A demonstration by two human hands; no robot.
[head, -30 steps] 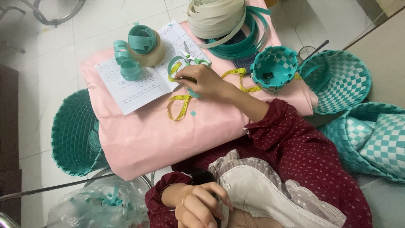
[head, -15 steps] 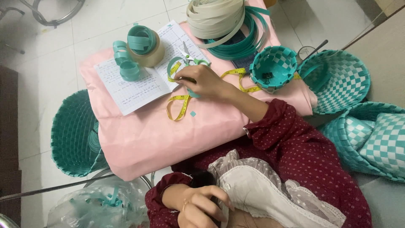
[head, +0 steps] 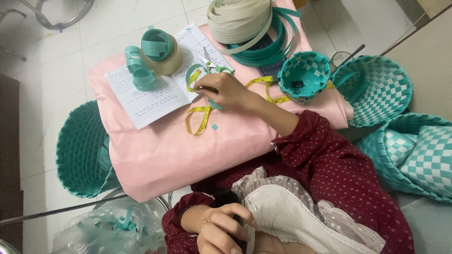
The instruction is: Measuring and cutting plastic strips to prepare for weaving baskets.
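The right hand [head: 221, 89] reaches out over the pink cloth-covered surface [head: 155, 155], near the middle of its far edge, with the fingers curled narrow around a loop of teal plastic strip [head: 193, 75] and the yellow measuring tape [head: 200, 117] that snakes beneath the palm. Just beyond the fingertips lie the green-handled scissors [head: 214, 66], resting partly on the open squared-paper notebook [head: 155, 89] (its pages are covered in handwriting). At the notebook's far left corner stand small coils of teal strip [head: 141, 70] beside a roll of beige tape [head: 165, 59]. At the far edge of the cloth sits a large coil of cream and teal strips [head: 249, 28]. At the right edge stands a small teal-and-white woven basket [head: 303, 73], with larger woven baskets [head: 376, 89] on the floor past it. The left hand [head: 221, 226] is drawn in close to the body, fingers wrapped around a dark object [head: 228, 200] I cannot identify.
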